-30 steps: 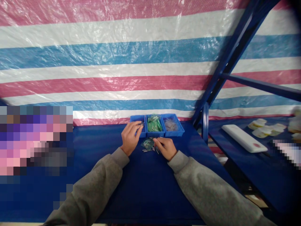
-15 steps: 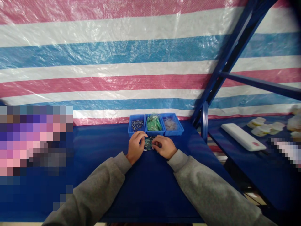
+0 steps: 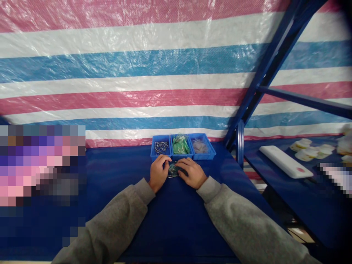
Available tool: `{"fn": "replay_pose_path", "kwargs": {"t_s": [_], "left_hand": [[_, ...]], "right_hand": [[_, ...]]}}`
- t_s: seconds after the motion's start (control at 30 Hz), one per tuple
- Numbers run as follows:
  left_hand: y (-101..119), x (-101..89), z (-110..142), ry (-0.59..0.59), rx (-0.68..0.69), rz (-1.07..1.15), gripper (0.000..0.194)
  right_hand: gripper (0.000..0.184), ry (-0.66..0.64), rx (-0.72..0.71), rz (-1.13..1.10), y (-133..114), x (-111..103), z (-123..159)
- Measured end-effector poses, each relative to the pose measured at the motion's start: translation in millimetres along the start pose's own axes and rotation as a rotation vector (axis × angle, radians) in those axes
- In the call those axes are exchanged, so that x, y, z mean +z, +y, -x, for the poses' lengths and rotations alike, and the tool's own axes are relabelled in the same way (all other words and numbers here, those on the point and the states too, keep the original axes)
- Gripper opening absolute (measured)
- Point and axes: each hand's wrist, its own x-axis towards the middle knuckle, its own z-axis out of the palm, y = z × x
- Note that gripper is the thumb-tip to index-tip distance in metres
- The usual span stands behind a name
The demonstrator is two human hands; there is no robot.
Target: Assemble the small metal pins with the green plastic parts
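A small greenish piece [image 3: 173,169] with thin metal pins about it lies on the blue table between my hands; its exact kind is too small to make out. My left hand [image 3: 158,171] curls around its left edge, thumb and fingers closed on it. Over the right side, my right hand [image 3: 192,172] has its fingers reaching across and its thumb apart, with nothing visible between them. Just behind the hands stand three joined blue bins: one with metal screw-like pins [image 3: 161,147], one with green packets [image 3: 180,145], one with clear plastic bags [image 3: 200,146].
The blue table [image 3: 165,227] runs up to a striped tarp wall [image 3: 137,66]. A blurred-out area covers the left side. To the right are a blue metal frame [image 3: 261,79] and another table with a long white box [image 3: 286,161] and small tubs [image 3: 306,152].
My right hand's fingers have loosened from a pinch and spread out over the greenish piece. My left hand keeps its place. The view has shifted slightly.
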Motion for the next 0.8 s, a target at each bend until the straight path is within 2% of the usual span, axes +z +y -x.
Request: {"fn": "replay_pose_path", "kwargs": {"t_s": [0.07, 0.2, 0.33, 0.47, 0.8], "left_hand": [[0.5, 0.8, 0.9, -0.023, -0.013, -0.091, 0.017], [4.3, 0.8, 3.6, -0.146, 0.013, -0.314, 0.014], [6.6, 0.1, 7.0, -0.203, 0.04, -0.446, 0.021], [4.1, 1.9, 8.5, -0.224, 0.046, -0.482, 0.03], [-2.2, 4.1, 6.3, -0.257, 0.012, -0.423, 0.026]], "right_hand": [[0.025, 0.005, -0.008, -0.007, 0.0, -0.1, -0.4], [0.014, 0.013, 0.114, 0.009, 1.7, -1.3, -0.7], [0.011, 0.027, 0.199, 0.048, 5.0, -0.7, -1.0], [0.011, 0.05, 0.215, 0.032, 6.7, 1.0, -1.0], [0.008, 0.063, 0.208, 0.01, 5.0, 3.2, -0.2]]}}
